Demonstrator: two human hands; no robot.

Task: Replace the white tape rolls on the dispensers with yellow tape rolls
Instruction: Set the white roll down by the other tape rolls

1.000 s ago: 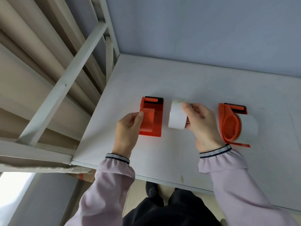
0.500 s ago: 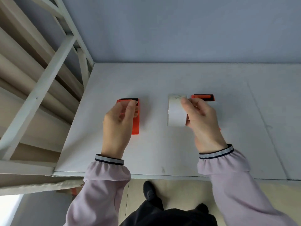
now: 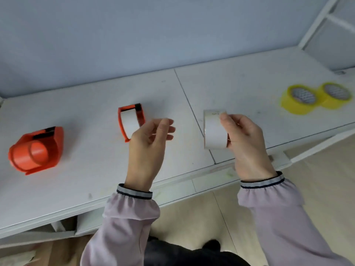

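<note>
Meanwhile, middle dispenser (image 3: 131, 122) holds white roll (image 3: 129, 123).

One head view looks steeply down, seemingly close, over the table (image 3: 92, 116).

On the table (image 3: 96, 179) we find the loaded dispenser (image 3: 130, 122) as landmark: the empty dispenser (image 3: 36, 150) lies left of it, two spare rolls (image 3: 315, 97) far right, touching each other.

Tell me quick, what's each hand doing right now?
Left hand: open, fingers loosely curled, holding nothing.
Right hand: grips the white tape roll.
</note>
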